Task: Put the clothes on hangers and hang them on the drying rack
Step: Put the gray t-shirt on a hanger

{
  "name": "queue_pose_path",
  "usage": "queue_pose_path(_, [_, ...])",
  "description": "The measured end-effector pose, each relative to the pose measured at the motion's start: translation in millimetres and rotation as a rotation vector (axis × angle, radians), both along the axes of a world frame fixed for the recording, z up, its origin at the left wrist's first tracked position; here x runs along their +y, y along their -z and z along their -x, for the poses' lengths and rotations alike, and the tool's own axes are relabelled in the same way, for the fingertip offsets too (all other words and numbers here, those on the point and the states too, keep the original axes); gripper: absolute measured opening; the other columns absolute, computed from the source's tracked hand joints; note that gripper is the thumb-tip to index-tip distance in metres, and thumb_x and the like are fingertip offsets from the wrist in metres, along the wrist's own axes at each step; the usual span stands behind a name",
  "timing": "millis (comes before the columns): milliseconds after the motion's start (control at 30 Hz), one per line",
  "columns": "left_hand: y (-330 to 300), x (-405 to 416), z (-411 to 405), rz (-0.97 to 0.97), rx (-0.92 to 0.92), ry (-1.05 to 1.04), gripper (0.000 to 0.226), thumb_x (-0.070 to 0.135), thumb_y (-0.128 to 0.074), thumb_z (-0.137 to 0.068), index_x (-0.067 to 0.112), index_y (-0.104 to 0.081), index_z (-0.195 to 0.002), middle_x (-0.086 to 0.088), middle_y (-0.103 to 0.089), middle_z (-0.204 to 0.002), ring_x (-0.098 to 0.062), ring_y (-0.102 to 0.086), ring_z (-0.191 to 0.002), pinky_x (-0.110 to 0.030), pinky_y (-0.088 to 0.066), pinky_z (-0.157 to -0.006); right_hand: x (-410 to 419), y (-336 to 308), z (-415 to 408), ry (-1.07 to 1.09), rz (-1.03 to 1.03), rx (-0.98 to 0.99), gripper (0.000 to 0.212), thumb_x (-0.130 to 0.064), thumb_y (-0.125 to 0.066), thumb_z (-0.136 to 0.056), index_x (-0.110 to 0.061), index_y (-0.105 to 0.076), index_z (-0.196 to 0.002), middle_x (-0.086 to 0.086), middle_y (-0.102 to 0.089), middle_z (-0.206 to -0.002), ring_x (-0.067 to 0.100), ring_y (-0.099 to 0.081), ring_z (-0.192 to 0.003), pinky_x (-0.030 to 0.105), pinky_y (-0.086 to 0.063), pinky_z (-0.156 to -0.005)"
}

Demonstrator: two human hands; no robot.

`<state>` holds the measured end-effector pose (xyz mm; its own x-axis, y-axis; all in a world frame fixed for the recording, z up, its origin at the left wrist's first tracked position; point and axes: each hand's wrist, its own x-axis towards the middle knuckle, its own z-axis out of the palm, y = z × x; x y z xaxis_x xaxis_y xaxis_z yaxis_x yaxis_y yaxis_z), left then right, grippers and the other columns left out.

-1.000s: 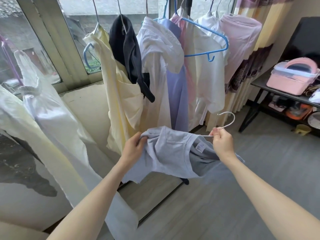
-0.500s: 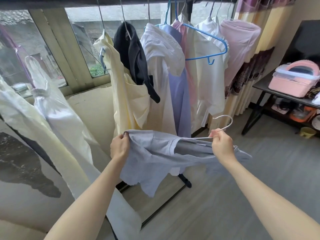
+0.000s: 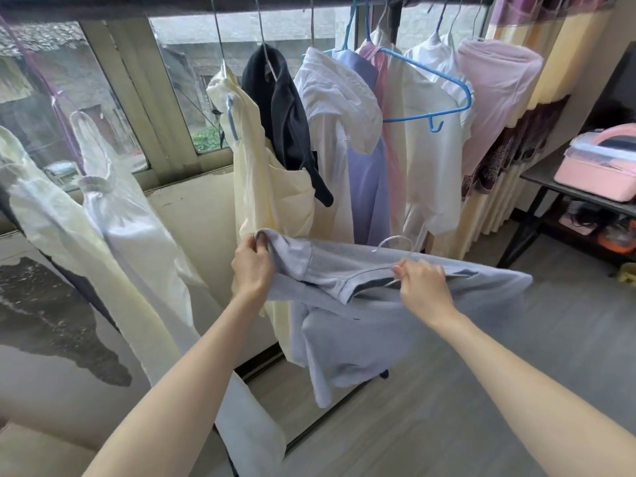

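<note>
Now, at the frame's centre, the left hand (image 3: 253,266) is gripping one shoulder of the pale grey-blue cotton T-shirt (image 3: 361,304), while the right hand (image 3: 421,287) is pinching its collar along with the thin white wire hanger (image 3: 395,243), below the dark drying-rack rail (image 3: 275,3) crossing the top.

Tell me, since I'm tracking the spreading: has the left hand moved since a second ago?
Yes. The left hand, gripping the grey shirt, has moved left and up, against the yellow garment on the rack.
</note>
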<state>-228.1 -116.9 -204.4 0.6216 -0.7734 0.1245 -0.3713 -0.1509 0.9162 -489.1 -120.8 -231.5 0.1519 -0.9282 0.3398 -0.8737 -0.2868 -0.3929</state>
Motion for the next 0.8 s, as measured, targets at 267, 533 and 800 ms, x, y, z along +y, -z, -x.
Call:
queue_pose_path(267, [3.7, -6.5, -20.2, -0.194, -0.293, -0.027, 0.031, 0.034, -0.047, -0.093, 0.008, -0.062, -0.088, -0.020, -0.064, -0.095, -0.039, -0.057, -0.093, -0.035, -0.040, -0.071, -13.6, -18.0, 12.9, 0.192, -0.070, -0.583, 0.024, -0.003, -0.040, -0.094, 0.001, -0.063, -0.091, 0.018, -0.064, -0.092, 0.031, -0.056, -0.091, 0.035, -0.038, -0.079])
queue_pose_path(533, [12.7, -12.4, -22.3, -0.253, -0.183, 0.042, 0.021, 0.030, -0.051, -0.089, 0.014, -0.064, -0.086, -0.017, -0.066, -0.097, -0.035, -0.057, -0.096, -0.029, -0.036, -0.071, -13.8, -11.8, 4.5, 0.190, -0.139, -0.580, 0.030, -0.020, -0.038, -0.099, -0.008, -0.054, -0.077, 0.007, -0.057, -0.078, 0.026, -0.048, -0.079, 0.029, -0.031, -0.071])
queue_pose_path(800, [35.4, -6.2, -17.8, -0.282, -0.210, 0.100, 0.032, 0.032, -0.047, -0.090, 0.018, -0.057, -0.116, -0.013, -0.051, -0.116, -0.032, -0.054, -0.107, -0.042, -0.044, -0.094, -11.5, -15.4, 4.1, 0.131, -0.166, -0.595, 0.031, -0.023, -0.037, -0.099, -0.009, -0.054, -0.077, 0.011, -0.056, -0.077, 0.026, -0.049, -0.077, 0.030, -0.032, -0.068])
